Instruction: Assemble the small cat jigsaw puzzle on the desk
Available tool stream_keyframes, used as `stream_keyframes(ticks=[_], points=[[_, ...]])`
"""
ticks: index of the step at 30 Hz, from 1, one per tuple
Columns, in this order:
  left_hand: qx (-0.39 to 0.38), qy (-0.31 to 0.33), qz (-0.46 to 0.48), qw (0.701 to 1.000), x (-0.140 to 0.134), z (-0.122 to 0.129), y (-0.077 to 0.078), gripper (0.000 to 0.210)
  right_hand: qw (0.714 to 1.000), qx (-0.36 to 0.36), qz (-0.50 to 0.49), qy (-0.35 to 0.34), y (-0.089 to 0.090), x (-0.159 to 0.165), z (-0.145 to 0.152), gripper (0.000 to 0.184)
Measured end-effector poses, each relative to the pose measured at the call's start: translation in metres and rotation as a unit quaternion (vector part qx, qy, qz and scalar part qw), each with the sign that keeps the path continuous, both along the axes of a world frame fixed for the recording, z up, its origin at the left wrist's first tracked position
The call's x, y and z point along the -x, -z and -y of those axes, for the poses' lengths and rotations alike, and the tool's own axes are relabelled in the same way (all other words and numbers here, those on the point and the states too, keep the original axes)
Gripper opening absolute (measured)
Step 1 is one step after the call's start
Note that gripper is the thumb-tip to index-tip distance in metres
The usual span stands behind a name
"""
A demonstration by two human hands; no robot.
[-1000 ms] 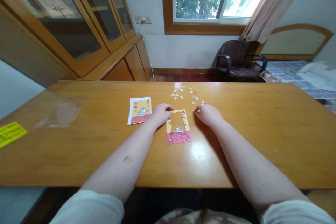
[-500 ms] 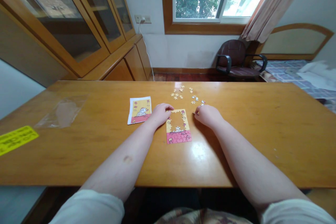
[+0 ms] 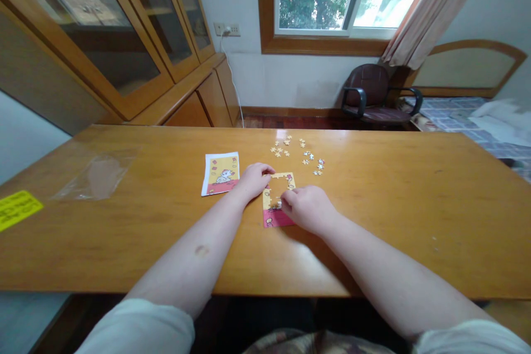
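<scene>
A partly assembled jigsaw puzzle [image 3: 269,220] lies on the table, pink along the bottom and yellow around a gap in its middle. My left hand [image 3: 255,180] rests at its upper left edge, fingers stretched out and holding nothing. Over the right side of the puzzle, my right hand [image 3: 309,204] is closed in a pinch on a puzzle piece, mostly hidden by the fingers. Loose puzzle pieces [image 3: 279,151] lie beyond the puzzle, with more pieces [image 3: 317,172] to the right. Left of my left hand is a picture sheet [image 3: 222,174] showing a white animal on yellow and pink.
A clear plastic bag [image 3: 99,177] and a yellow label [image 3: 19,210] lie on the left of the wooden table [image 3: 394,221]. Past the far edge stand a glass-door cabinet [image 3: 194,83], an office chair [image 3: 367,88] and a bed [image 3: 452,116].
My right hand has moved left and nearer to me, from beside the puzzle to over its right part. Loose pieces it hid now show. My left hand has stayed in place.
</scene>
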State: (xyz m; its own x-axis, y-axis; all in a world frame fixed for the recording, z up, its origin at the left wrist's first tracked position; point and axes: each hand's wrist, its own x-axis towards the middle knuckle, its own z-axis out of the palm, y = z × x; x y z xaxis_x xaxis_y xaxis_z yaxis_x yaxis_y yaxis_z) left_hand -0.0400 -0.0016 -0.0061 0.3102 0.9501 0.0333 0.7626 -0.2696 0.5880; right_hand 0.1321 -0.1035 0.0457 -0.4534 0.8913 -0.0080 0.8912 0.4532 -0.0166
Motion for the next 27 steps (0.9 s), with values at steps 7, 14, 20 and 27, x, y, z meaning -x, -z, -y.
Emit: stream_keyframes(ticks=[7, 14, 20, 27], points=[[0.002, -0.001, 0.000, 1.000, 0.000, 0.000, 0.000, 0.032, 0.993, 0.043, 0.006, -0.108, 0.014, 0.022, 0.009, 0.026], [0.002, 0.000, -0.001, 1.000, 0.001, 0.000, 0.000, 0.032, 0.990, 0.105, 0.025, -0.095, -0.002, 0.027, 0.021, 0.025], [0.000, 0.005, -0.003, 1.000, 0.001, 0.000, 0.000, 0.032, 0.988, 0.150, 0.024, -0.027, -0.008, 0.036, 0.045, 0.032], [0.000, 0.004, -0.002, 1.000, 0.002, -0.001, 0.001, 0.031, 0.984, 0.173, 0.026, 0.028, -0.008, 0.040, 0.049, 0.054]])
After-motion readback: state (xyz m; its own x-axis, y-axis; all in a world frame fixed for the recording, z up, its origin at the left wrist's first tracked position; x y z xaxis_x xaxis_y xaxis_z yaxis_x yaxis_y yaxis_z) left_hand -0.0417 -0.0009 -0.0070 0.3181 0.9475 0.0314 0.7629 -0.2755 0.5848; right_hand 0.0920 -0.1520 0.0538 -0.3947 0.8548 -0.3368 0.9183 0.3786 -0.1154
